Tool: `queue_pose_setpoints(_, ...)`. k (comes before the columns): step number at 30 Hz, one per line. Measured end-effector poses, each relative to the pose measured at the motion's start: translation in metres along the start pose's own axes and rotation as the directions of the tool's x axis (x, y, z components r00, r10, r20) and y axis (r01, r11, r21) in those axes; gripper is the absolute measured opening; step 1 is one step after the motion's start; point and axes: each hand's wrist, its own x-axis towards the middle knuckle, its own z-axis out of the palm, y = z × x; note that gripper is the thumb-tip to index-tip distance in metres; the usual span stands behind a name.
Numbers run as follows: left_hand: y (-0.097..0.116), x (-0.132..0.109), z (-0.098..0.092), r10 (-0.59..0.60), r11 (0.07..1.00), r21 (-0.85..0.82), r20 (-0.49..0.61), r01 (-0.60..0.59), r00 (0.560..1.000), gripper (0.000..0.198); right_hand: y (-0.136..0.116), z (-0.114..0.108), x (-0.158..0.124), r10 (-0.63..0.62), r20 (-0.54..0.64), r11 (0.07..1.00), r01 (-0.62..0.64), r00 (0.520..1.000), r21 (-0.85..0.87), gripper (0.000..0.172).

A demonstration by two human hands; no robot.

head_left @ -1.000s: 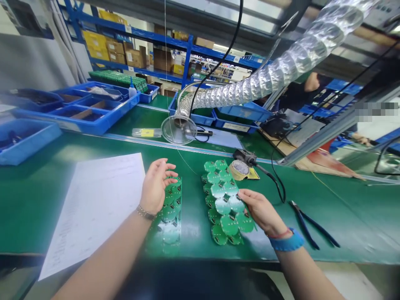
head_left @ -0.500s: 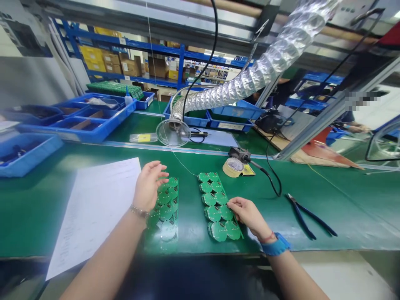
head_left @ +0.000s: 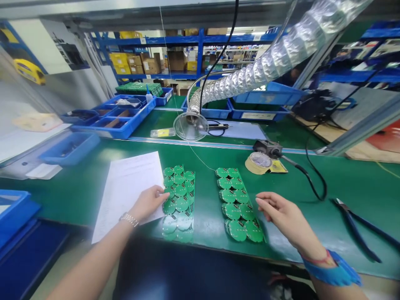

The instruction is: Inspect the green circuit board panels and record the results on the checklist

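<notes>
Two stacks of green circuit board panels with rounded boards lie on the green bench. My left hand (head_left: 149,203) is at the near left edge of the left circuit board panels (head_left: 180,190), thumb and fingers closed on that edge. My right hand (head_left: 283,214) hovers just right of the right stack of circuit board panels (head_left: 233,196), apart from it. Its fingers are loosely curled, thumb apart, and nothing shows in them. A printed paper sheet (head_left: 125,183) lies beneath my left wrist and beside the left panels.
A fume funnel (head_left: 191,126) on a silver duct hangs behind the panels. Solder wire roll (head_left: 258,162) and soldering iron holder (head_left: 268,148) stand at back right. Cutting pliers (head_left: 356,227) lie far right. Blue bins (head_left: 117,127) line the back left.
My left hand has come down onto the left panels' edge. My right hand has let go of the right stack and moved right. The view has turned left.
</notes>
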Motion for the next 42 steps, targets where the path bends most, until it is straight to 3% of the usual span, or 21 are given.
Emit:
queue_pose_setpoints(6, 0.004, 0.016, 0.003, -0.033, 0.998, -0.057, -0.048, 0.03, 0.998, 0.033, 0.0, 0.004, -0.007, -0.021, 0.007, 1.0, 0.021, 1.0, -0.008, 0.035)
queue_pose_setpoints(11, 0.009, 0.018, -0.001, -0.1, 0.964, -0.242, 0.044, 0.108, 0.994, 0.032, 0.002, 0.005, -0.01, -0.015, 0.013, 0.999, 0.015, 1.0, 0.047, 0.035)
queue_pose_setpoints(16, 0.015, 0.013, 0.001, -0.111, 0.858, -0.49, 0.118, 0.155, 0.987, 0.034, -0.004, 0.006, -0.007, -0.065, 0.064, 0.997, 0.063, 0.996, 0.034, 0.033)
queue_pose_setpoints(20, 0.033, 0.013, 0.0, -0.036, 0.777, -0.624, 0.087, 0.083, 0.996, 0.037, -0.023, 0.016, 0.007, -0.147, 0.179, 0.989, 0.142, 0.973, 0.044, 0.028)
queue_pose_setpoints(24, 0.069, 0.012, 0.003, 0.11, 0.716, -0.698, 0.065, -0.034, 0.992, 0.03, -0.054, 0.037, 0.025, -0.315, 0.314, 0.948, 0.282, 0.896, 0.147, 0.026)
queue_pose_setpoints(27, 0.095, 0.008, 0.007, 0.197, 0.662, -0.745, 0.066, -0.083, 0.978, 0.025, -0.074, 0.051, 0.032, -0.407, 0.359, 0.912, 0.351, 0.84, 0.211, 0.02)
queue_pose_setpoints(29, 0.107, 0.007, 0.008, 0.251, 0.639, -0.761, 0.064, -0.116, 0.966, 0.023, -0.08, 0.054, 0.033, -0.437, 0.345, 0.899, 0.385, 0.831, 0.21, 0.015)
queue_pose_setpoints(32, 0.12, 0.012, 0.009, 0.323, 0.606, -0.776, 0.042, -0.172, 0.946, 0.027, -0.079, 0.052, 0.031, -0.463, 0.311, 0.885, 0.414, 0.83, 0.213, 0.026)
queue_pose_setpoints(35, 0.128, 0.022, 0.011, 0.341, 0.537, -0.82, -0.002, -0.197, 0.94, 0.037, -0.072, 0.049, 0.03, -0.468, 0.337, 0.882, 0.412, 0.817, 0.228, 0.025)
queue_pose_setpoints(39, 0.13, 0.034, 0.021, 0.365, 0.431, -0.891, 0.029, -0.142, 0.931, 0.034, -0.065, 0.052, 0.03, -0.449, 0.353, 0.893, 0.422, 0.821, 0.156, 0.025)
queue_pose_setpoints(42, 0.124, 0.037, 0.026, 0.36, 0.408, -0.908, 0.06, -0.099, 0.931, 0.03, -0.064, 0.055, 0.028, -0.42, 0.381, 0.907, 0.397, 0.824, 0.14, 0.025)
